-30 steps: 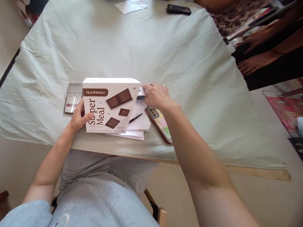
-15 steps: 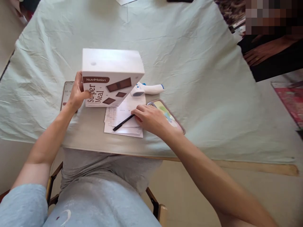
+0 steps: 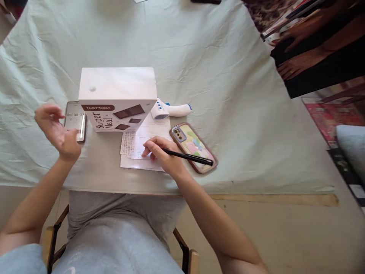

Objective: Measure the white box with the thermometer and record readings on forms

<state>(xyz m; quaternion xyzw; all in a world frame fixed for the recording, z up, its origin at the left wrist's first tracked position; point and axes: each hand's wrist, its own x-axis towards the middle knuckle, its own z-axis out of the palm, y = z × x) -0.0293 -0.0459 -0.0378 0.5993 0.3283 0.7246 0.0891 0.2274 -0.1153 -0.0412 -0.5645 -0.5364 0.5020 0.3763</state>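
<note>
My right hand [image 3: 164, 154] grips a black pen [image 3: 189, 156] over the papers [image 3: 142, 163], its rear end pointing right. To the left, my left hand [image 3: 57, 131] is raised with fingers apart and nothing in it. Beside that hand lies a phone [image 3: 74, 120] with a timer on its screen. A white box [image 3: 116, 83] printed "NutriMotion Super Meal" stands upright behind the papers, touched by neither hand. A second phone [image 3: 195, 146] in a coloured case lies face down, partly under the pen's rear end.
A white infrared thermometer [image 3: 173, 109] with blue parts lies right of the box. Pale cloth [image 3: 228, 95] covers the table. At the upper right, another person's hands [image 3: 299, 62] rest over dark clothing. A dark object [image 3: 205, 1] sits at the far edge of view.
My left hand has let go of the box and moved left, off it. My right hand has picked the pen up from the papers. The view has shifted slightly.
</note>
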